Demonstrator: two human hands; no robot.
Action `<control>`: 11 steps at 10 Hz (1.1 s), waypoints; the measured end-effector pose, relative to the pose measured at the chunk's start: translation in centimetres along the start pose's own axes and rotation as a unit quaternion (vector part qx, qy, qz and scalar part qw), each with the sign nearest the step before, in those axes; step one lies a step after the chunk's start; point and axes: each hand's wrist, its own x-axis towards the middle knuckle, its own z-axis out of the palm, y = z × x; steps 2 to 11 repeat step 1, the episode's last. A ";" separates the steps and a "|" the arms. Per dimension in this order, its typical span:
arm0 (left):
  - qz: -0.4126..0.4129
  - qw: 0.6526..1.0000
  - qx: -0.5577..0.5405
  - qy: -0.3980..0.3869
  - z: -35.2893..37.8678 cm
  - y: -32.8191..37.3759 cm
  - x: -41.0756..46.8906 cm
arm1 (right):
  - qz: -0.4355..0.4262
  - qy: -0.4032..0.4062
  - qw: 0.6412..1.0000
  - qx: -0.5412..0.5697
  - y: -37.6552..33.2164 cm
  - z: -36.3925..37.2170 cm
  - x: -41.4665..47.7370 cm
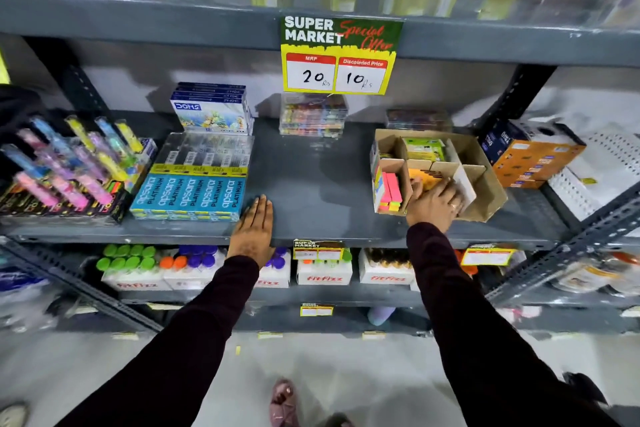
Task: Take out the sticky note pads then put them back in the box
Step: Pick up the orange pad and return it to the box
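Observation:
A brown cardboard box (485,180) with inner dividers stands on the right of the grey shelf (311,177). Pink, yellow and orange sticky note pads (390,191) stand in its front left compartment, and a green pack (423,148) sits in a back one. My right hand (437,202) reaches into the front middle compartment, fingers curled over orange pads (423,177) there. Whether it grips them is unclear. My left hand (254,230) lies flat and open on the shelf's front edge, holding nothing.
Blue pencil boxes (192,196) lie just left of my left hand, with pen packs (65,163) further left. An orange box (533,159) stands right of the cardboard box. A price sign (339,55) hangs from the shelf above. White boxes of bottles (323,276) fill the shelf below.

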 end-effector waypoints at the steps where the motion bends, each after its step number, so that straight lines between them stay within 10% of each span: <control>1: -0.004 0.999 -0.007 -0.031 -1.2 -0.4 1.2 | -0.034 0.044 0.998 0.035 -1.5 -1.1 -0.5; 11: -0.004 0.999 -0.007 -0.031 -1.2 -0.4 1.2 | -0.034 0.044 0.998 0.035 -1.5 -1.1 -0.5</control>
